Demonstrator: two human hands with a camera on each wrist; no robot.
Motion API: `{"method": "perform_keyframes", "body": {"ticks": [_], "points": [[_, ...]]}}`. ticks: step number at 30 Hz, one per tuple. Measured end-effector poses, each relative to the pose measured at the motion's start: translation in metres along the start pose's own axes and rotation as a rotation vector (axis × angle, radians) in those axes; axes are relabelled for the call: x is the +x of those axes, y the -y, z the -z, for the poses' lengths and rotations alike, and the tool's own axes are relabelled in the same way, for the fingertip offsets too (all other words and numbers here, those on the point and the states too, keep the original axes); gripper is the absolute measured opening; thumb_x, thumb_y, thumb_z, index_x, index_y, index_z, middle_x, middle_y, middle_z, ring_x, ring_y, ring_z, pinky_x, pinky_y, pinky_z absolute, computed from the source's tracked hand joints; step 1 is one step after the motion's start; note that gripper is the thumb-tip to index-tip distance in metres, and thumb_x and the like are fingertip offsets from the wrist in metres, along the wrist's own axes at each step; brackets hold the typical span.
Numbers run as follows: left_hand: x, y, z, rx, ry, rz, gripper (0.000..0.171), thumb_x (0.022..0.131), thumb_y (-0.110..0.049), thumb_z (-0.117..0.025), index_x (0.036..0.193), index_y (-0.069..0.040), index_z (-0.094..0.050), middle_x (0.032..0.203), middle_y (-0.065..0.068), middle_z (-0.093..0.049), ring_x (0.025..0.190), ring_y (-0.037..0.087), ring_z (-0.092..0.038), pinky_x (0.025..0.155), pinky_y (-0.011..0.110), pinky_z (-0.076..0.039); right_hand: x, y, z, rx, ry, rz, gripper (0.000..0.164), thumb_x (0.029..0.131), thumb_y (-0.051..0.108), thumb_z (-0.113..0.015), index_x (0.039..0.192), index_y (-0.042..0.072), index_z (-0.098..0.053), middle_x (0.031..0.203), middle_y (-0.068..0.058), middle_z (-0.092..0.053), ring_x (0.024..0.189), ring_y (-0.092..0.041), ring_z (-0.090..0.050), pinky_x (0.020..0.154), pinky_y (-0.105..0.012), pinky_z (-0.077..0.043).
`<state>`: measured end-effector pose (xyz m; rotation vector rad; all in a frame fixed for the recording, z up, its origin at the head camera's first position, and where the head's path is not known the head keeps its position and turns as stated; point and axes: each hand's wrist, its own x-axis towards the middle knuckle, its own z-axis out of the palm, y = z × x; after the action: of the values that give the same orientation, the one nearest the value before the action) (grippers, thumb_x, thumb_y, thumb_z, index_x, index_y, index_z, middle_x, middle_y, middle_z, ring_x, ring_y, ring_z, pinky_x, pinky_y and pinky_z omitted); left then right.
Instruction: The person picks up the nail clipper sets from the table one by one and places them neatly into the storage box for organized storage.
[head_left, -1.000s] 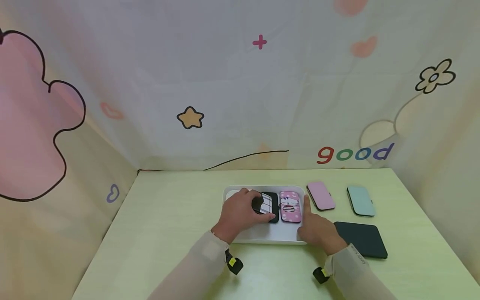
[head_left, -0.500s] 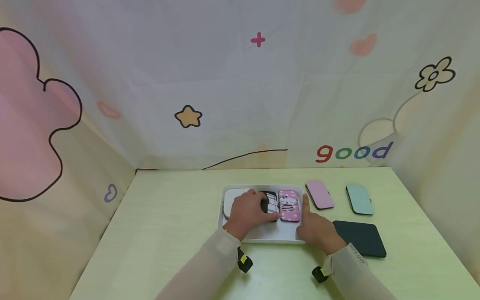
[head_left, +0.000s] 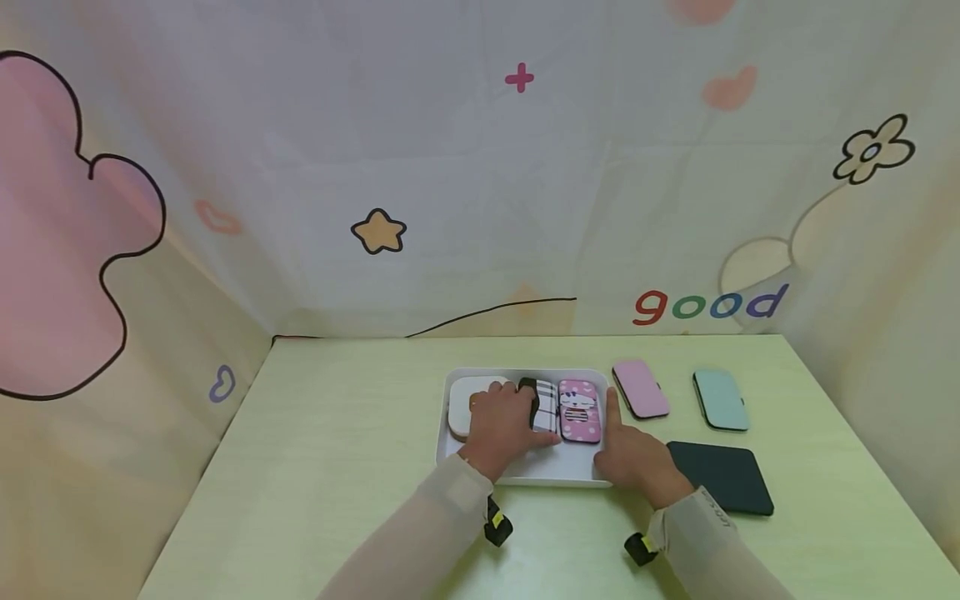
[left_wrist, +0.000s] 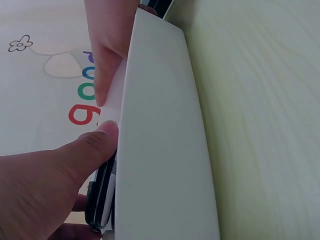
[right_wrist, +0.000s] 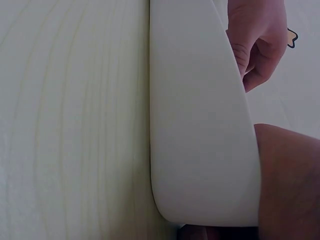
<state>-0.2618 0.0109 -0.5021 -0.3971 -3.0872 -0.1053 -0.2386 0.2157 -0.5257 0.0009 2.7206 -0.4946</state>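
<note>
A shallow white tray [head_left: 525, 482] stands on the table in the head view. Inside it, my left hand [head_left: 501, 427] grips a small black-and-white plaid case [head_left: 547, 404] between thumb and fingers. The left wrist view shows the thumb [left_wrist: 92, 147] over the case's dark edge [left_wrist: 102, 192]. To the right of the plaid case lies a pink cat-print case [head_left: 580, 411]. A whitish rounded case [head_left: 461, 407] sits at the tray's left end, partly hidden by my left hand. My right hand [head_left: 637, 462] holds the tray's right wall, index finger along the rim.
Right of the tray lie a plain pink case [head_left: 641, 389] and a mint-green case [head_left: 721, 400]. Nearer me is a flat dark rectangular object [head_left: 727, 477], partly behind my right wrist. A printed curtain [head_left: 465, 183] hangs at the table's back edge.
My left hand has moved right inside the tray with the plaid case, which now lies close beside the cat-print case. More of the whitish case shows. The right hand has stayed in place.
</note>
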Motion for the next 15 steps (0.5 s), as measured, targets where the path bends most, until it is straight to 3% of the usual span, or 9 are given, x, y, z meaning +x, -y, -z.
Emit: {"method": "perform_keyframes", "body": {"ticks": [15], "points": [[0.003,-0.006,-0.011,0.041,-0.026,-0.018,0.083,0.075,-0.079,-0.065,0.128,-0.015,-0.061,0.115,0.005,-0.061,0.102,0.023,-0.054,0.089,0.038,-0.05,0.0,-0.001,0.0,0.003,0.003,-0.001,0.101,0.092,0.021,-0.056,0.157,0.007,0.019,0.067,-0.007,-0.056,0.054,-0.021,-0.052,0.048,-0.03,-0.037]]}}
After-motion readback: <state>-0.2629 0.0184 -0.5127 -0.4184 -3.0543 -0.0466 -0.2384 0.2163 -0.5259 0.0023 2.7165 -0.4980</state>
